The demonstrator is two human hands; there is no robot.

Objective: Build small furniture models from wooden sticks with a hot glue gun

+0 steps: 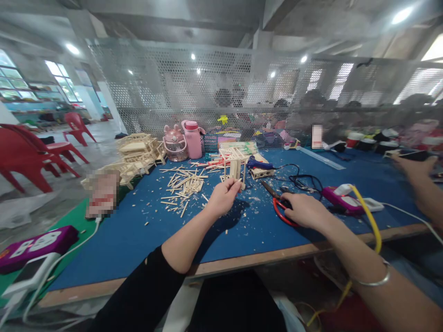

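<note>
My left hand [224, 197] is closed in a pinch at the lower edge of a small upright frame of pale wooden sticks [236, 168], holding it above the blue table. My right hand [304, 210] rests low over a pair of scissors [284, 216] with red handles, its fingers curled onto the handle. The dark blades point away and to the left, close to the table. Left of the frame lies a loose pile of wooden sticks [187, 184]. Just behind the frame, to the right, is a blue glue gun [258, 163] with a black cord.
Finished stick models [138, 150] are stacked at the back left beside a pink kettle-shaped bottle [175, 143] and a pink flask [194, 140]. A purple power strip [342, 200] with a yellow cable [372, 221] lies right. Another person's hand [411, 168] reaches in at far right.
</note>
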